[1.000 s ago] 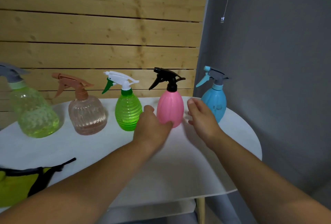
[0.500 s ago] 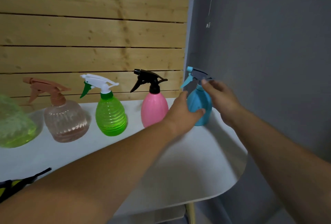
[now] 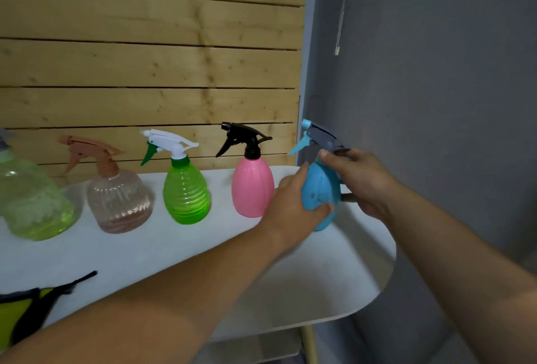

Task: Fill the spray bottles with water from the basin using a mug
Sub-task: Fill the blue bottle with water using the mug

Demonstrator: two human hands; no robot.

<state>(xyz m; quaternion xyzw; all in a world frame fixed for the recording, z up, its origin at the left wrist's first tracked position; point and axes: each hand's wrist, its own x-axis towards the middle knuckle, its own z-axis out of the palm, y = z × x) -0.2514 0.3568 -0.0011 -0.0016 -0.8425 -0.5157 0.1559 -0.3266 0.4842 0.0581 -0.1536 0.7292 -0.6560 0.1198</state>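
Your left hand [image 3: 293, 203] wraps its fingers around the belly of the blue ribbed plastic spray bottle [image 3: 319, 189] at the right end of the white oval table [image 3: 334, 276], while your right hand [image 3: 357, 180] closes on its neck under the grey-and-blue trigger head [image 3: 318, 137]. Just left stands the pink plastic spray bottle [image 3: 252, 189], apart from your left hand.

No legible text, labels, brands or numbers on any spray bottle, on the surface, or on the walls.
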